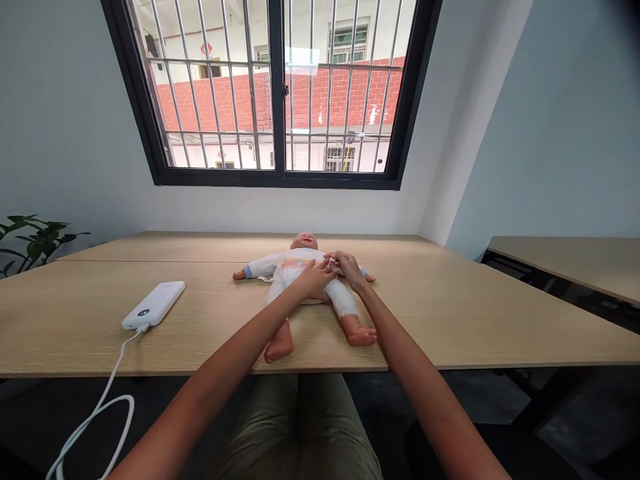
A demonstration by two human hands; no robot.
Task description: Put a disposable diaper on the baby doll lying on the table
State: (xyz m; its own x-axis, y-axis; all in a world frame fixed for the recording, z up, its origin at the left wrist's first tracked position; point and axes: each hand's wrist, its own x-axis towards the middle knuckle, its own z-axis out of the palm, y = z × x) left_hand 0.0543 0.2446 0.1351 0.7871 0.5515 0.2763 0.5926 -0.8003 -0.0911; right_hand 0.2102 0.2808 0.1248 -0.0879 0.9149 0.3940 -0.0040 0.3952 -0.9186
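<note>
A baby doll (300,262) lies on its back on the table, head towards the window and feet towards me. It wears white clothing with blue cuffs and an orange print on the chest; its feet are bare. My left hand (315,280) reaches across the doll's middle, its fingers closed at the white cloth by the waist. Close beside it, my right hand (346,265) pinches a small bit of white cloth at the same side of the waist. Both hands hide part of the doll's belly, and the pinched edge is hard to make out.
The wooden table (200,353) stands against the wall under a barred window (277,177). To the left lies a white power bank (155,305) with a white cable (117,363) hanging over the front edge. A plant (40,240) stands far left; another table (575,263) is at right.
</note>
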